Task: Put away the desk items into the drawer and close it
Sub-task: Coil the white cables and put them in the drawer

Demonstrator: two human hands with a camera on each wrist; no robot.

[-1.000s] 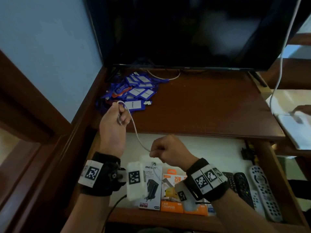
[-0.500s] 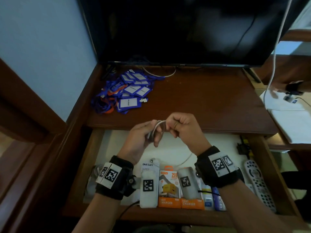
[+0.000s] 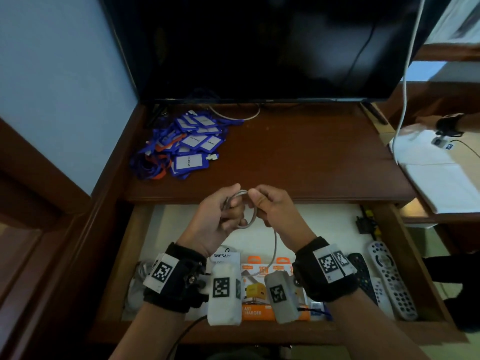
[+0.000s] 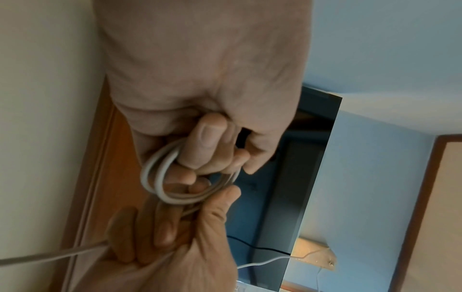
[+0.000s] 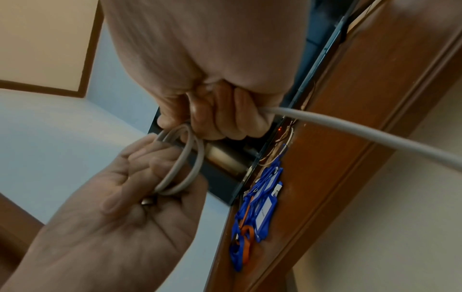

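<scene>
At the far left of the worktop (image 3: 298,162), near the wall, a heap of blue name tags (image 3: 189,149) on blue and orange lanyards is lying; the white inserts are showing the word "PILAWAT". Behind them a dark screen (image 3: 259,48) is standing at the back of the worktop.

Below the worktop's front edge the drawer (image 3: 405,245) is standing open, its floor lined in white. Toward its left a white box (image 3: 222,256) is reading "ONESAM". Just right of it, orange boxes (image 3: 255,310) are showing "FAST CHARGER" in part, the first letter hidden by a wrist camera. At the drawer's right side several remote controls (image 3: 389,276) are lying side by side, one dark, the others pale with grey buttons.

Over the drawer's back edge, the left hand (image 3: 220,219) is curling its fingers through a small coil of pale grey cable (image 3: 249,211), gripping the loops; in the right wrist view a metal plug tip is peeking out against its palm. Touching it on the right, the right hand (image 3: 272,206) is closing into a fist round the same cable, thumb and fingers pinching the strand. From that fist the loose tail is hanging down toward the boxes in the drawer. The cable is round, smooth and plain, coiled in two or three loops.
</scene>
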